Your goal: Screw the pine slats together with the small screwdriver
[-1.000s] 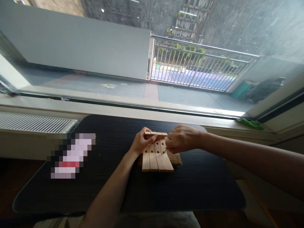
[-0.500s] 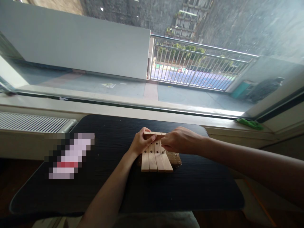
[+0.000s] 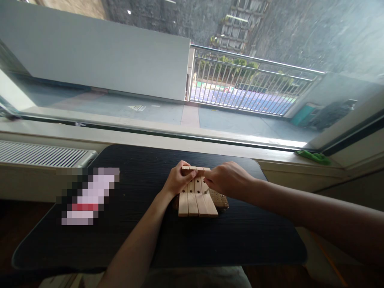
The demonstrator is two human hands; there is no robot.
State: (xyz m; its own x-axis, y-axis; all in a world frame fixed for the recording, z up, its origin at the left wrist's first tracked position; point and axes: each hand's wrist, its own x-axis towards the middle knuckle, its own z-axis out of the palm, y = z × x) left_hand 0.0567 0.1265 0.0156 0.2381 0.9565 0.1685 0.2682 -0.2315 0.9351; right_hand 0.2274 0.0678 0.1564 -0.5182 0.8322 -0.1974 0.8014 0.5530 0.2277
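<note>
Several pale wooden slats [image 3: 196, 199] with small holes lie side by side in the middle of a black table [image 3: 150, 240]. My left hand [image 3: 177, 180] curls over their far left end, thumb pressed on top. My right hand [image 3: 227, 180] has its fingers closed at the far right end of the slats, touching them. Whether it pinches anything small is hidden. A brown block [image 3: 220, 199] lies under the slats on the right side.
A blurred white and red object [image 3: 88, 196] lies on the table's left part. A radiator grille [image 3: 42, 154] runs along the left under the window sill [image 3: 180, 140]. A green item [image 3: 313, 157] rests on the sill at the right.
My right hand has slid a little to the left along the far end of the slats. My left hand and the slats have stayed where they were.
</note>
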